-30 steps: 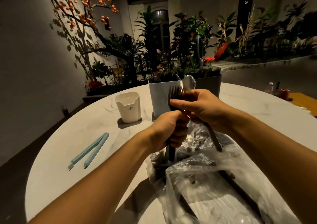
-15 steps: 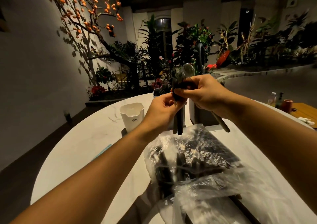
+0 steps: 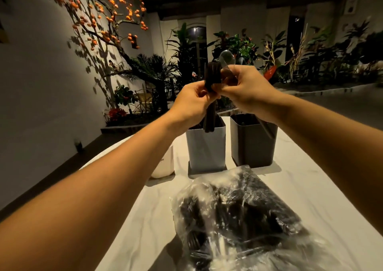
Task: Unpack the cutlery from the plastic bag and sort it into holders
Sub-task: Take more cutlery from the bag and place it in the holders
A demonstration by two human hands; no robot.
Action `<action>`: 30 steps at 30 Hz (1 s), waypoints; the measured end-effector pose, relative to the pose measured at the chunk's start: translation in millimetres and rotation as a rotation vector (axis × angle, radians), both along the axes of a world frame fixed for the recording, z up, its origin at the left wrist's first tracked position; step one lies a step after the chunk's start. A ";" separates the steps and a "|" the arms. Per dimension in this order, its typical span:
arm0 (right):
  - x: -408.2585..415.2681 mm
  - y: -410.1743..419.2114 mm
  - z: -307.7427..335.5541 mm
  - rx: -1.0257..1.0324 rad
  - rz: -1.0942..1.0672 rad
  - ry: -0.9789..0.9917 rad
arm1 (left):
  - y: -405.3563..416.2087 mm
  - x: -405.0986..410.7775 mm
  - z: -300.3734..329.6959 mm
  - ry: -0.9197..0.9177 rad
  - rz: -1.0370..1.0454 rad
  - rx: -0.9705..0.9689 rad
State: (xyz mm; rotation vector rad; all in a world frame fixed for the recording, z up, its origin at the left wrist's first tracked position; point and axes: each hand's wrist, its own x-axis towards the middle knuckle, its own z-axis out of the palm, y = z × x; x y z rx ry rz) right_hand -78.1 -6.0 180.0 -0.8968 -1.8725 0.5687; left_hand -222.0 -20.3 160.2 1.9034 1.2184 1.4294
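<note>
both hands up over the holders, forearms stretched out level across the surface (image 3: 300, 187). left hand (image 3: 191, 104) clenched round a bundle of dark forks (image 3: 211, 77), heads up, handles hanging down to the mouth of the white holder (image 3: 205, 146). right hand (image 3: 246, 88) pinching at the fork heads while also grasping a clear spoon (image 3: 227, 58), handle slanting down across the grey holder (image 3: 252, 144). looks like thin plastic stuff: light, fairly stiff, slick, likely to splay or slip in a bunch, tines likely brittle. best taken round the necks or handles, squeezed snug, not by the tines. probably peeling spoon from forks before dropping each in its holder. bag (image 3: 238, 219) lying on the near surface, lots of dark cutlery left inside. small cream cup (image 3: 164, 167) just left of the white holder, half hidden behind the left forearm.
</note>
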 end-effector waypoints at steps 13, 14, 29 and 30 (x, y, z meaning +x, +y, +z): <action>4.4 47.1 5.9 0.003 -0.073 -0.021 | 55.6 0.3 2.7 -0.020 -0.046 -0.020; 4.5 52.0 2.8 -0.011 -0.082 -0.029 | 61.5 -1.2 -0.6 0.000 -0.055 -0.031; -15.0 100.8 -32.8 -0.050 -0.389 -0.371 | 113.0 -9.5 -36.7 0.396 0.116 -0.124; -14.8 102.2 -34.5 -0.046 -0.378 -0.421 | 112.1 -9.1 -37.8 0.439 0.088 -0.153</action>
